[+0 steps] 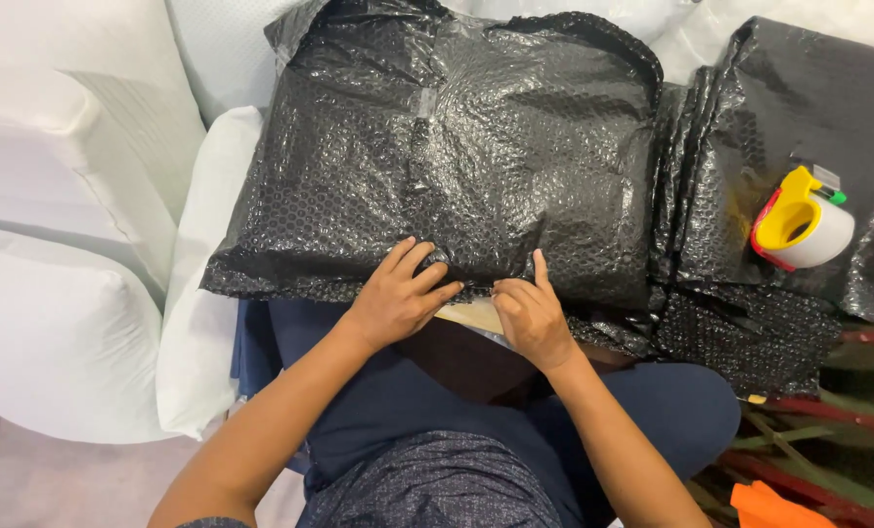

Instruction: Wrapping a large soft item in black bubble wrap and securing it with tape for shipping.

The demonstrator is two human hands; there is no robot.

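We see the black bubble-wrapped parcel across the lap, long axis left to right. Our left hand and right hand press its near edge, fingers narrow, pinching wrap. A tape dispenser lies right.

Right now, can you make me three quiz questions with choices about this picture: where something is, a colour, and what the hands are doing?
1. Where is the tape dispenser?
A. right of the parcel
B. on the person's lap
C. on the white cushion

2. What colour is the bubble wrap on the big parcel?
A. pink
B. black
C. clear

3. What are the left hand and right hand doing?
A. holding scissors
B. resting on the knees
C. pressing the parcel's near edge

Answers: 1 A, it lies on black wrap at the right; 2 B, the wrap is shiny black; 3 C, both hands' fingers are on that edge.
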